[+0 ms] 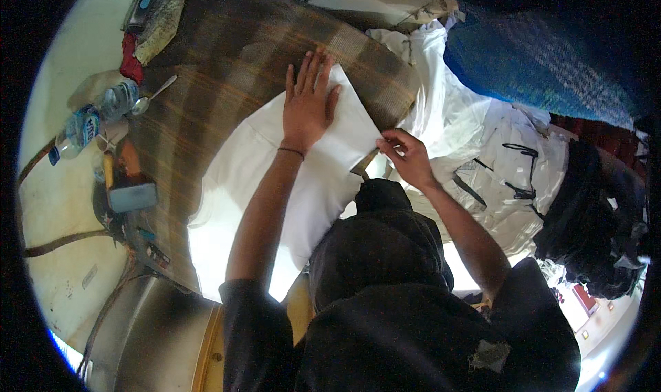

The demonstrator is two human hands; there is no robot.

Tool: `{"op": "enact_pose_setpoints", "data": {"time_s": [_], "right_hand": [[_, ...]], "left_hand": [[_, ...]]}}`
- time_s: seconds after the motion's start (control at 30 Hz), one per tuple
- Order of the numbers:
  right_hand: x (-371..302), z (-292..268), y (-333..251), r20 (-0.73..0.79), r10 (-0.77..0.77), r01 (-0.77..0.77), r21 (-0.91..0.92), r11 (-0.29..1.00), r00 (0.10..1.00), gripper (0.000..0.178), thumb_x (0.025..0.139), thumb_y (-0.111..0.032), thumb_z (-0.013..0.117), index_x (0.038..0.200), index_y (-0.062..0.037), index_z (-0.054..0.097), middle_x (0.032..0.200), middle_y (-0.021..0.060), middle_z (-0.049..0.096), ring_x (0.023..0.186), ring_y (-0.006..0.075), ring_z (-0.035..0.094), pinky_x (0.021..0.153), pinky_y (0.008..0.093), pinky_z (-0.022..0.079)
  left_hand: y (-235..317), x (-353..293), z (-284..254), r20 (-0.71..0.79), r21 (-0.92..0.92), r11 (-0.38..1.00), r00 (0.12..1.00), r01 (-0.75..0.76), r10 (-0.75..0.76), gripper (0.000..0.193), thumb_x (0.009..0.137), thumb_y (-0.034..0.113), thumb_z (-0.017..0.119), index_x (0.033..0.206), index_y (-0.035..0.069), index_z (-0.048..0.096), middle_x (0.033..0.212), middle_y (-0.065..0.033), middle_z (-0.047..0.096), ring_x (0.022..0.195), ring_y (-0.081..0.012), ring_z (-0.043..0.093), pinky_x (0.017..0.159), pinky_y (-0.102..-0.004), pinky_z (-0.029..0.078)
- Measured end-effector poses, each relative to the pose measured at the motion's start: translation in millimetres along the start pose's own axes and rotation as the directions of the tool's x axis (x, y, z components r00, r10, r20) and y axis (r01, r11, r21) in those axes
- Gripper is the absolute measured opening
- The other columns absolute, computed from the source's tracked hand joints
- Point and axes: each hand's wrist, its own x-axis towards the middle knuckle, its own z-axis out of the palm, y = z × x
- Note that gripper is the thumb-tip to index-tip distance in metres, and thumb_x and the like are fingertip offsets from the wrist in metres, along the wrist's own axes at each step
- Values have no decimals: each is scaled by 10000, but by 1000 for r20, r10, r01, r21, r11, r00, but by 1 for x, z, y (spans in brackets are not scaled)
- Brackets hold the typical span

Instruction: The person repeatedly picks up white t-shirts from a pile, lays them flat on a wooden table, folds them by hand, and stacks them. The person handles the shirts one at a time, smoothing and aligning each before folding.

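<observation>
A piece of white cloth [237, 161], smooth and with a curved left edge, is spread over a brown striped cover [213, 82]. My left hand [308, 110] lies flat on its far end, fingers stretched out and slightly spread. At the cloth's right edge is my right hand [407, 159], thumb and forefinger pinched together on the border. The near part of the cloth passes under my left forearm and reaches the front edge of the covered surface. Part of its lower right side is hidden by my dark clothing [385, 254].
Along the left side are a clear plastic bottle [77, 132], a spoon [153, 94] and a grey-blue block-shaped thing [133, 197]. White garments [447, 110] with black cords are heaped at the right, beside black cloth [585, 220]. Blue fabric [544, 55] hangs at the far right.
</observation>
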Motion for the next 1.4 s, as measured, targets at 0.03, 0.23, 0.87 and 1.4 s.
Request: {"op": "enact_pose_setpoints", "data": {"time_s": [0.03, 0.23, 0.87, 1.4], "right_hand": [[-10, 5, 10, -70, -26, 31, 84, 996, 997, 142, 1076, -121, 700, 1139, 2, 731, 1015, 67, 742, 930, 119, 721, 808, 297, 589], [-63, 50, 106, 304, -236, 324, -284, 902, 923, 281, 984, -147, 723, 1247, -48, 738, 1242, 208, 752, 1083, 381, 751, 962, 475, 619], [-178, 48, 185, -555, -75, -131, -323, 937, 829, 149, 903, -32, 737, 1035, -36, 668, 1081, 145, 643, 965, 360, 680, 849, 470, 545], [5, 19, 1, -20, 110, -107, 124, 987, 994, 347, 1047, -346, 758, 1145, -20, 691, 945, 56, 765, 744, 115, 691, 662, 298, 554]], "left_hand": [[4, -7, -8, -59, -6, 994, 992, -113, 112, 591, 1092, 322, 571, 1635, 135, 430, 1724, -132, 405, 1611, -354, 339, 1326, -597, 190], [29, -75, -58, 413, -213, 755, 643, -620, 645, 236, 984, 243, 679, 1209, 194, 732, 1665, -89, 479, 1595, -330, 365, 1316, -599, 257], [68, -103, -23, 271, 146, 843, 841, -518, 469, 380, 881, 75, 704, 1249, -4, 652, 1372, -126, 588, 1320, -299, 575, 1084, -435, 532], [-25, -440, -89, -73, 255, 701, 736, 666, -673, 708, 1116, 318, 504, 1698, -9, 268, 1800, -207, 202, 1683, -384, 123, 1324, -649, 46]]}}
